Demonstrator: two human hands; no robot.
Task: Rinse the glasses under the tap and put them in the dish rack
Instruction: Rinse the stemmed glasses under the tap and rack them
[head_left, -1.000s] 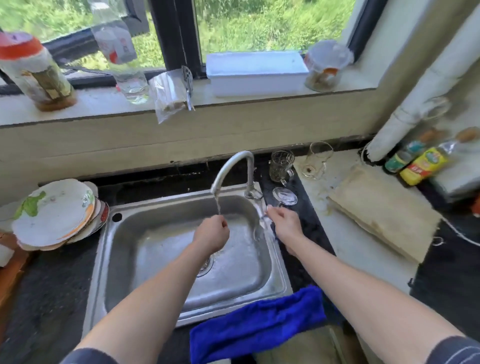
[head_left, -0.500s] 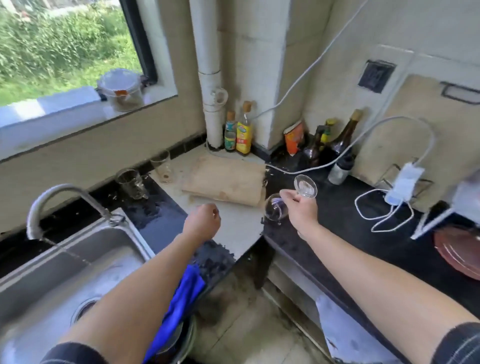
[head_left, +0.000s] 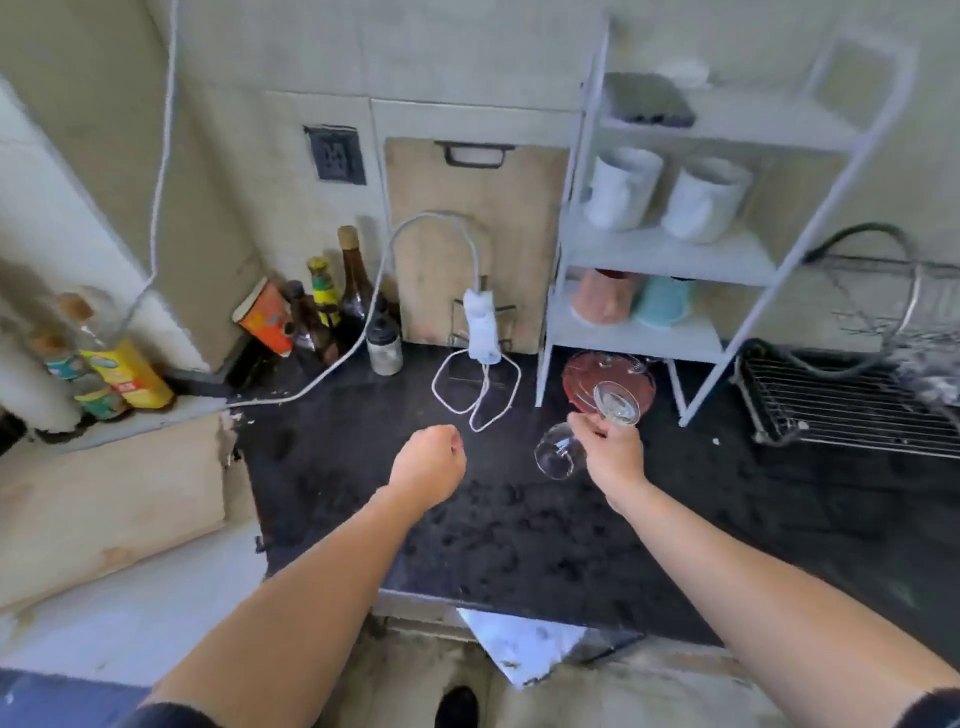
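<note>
My right hand (head_left: 610, 451) pinches the stem of a clear stemmed glass (head_left: 558, 456) above the dark counter. The glass lies tilted, bowl down to the left and round foot up to the right. My left hand (head_left: 428, 462) hovers over the counter in a loose fist, holding nothing. The wire dish rack (head_left: 841, 402) stands on the counter at the far right, well to the right of the glass. Neither the sink nor the tap is in view.
A white shelf unit (head_left: 691, 249) with mugs stands behind the glass, a red plate (head_left: 582, 376) under it. A white adapter with its looped cable (head_left: 480, 384), bottles (head_left: 332, 306), a jar (head_left: 384, 348) and a wooden cutting board (head_left: 104, 509) sit to the left.
My view has swung right from the sink to the counter. My right hand has carried the glass from under the tap toward the shelf and rack. My left hand stays fisted.
</note>
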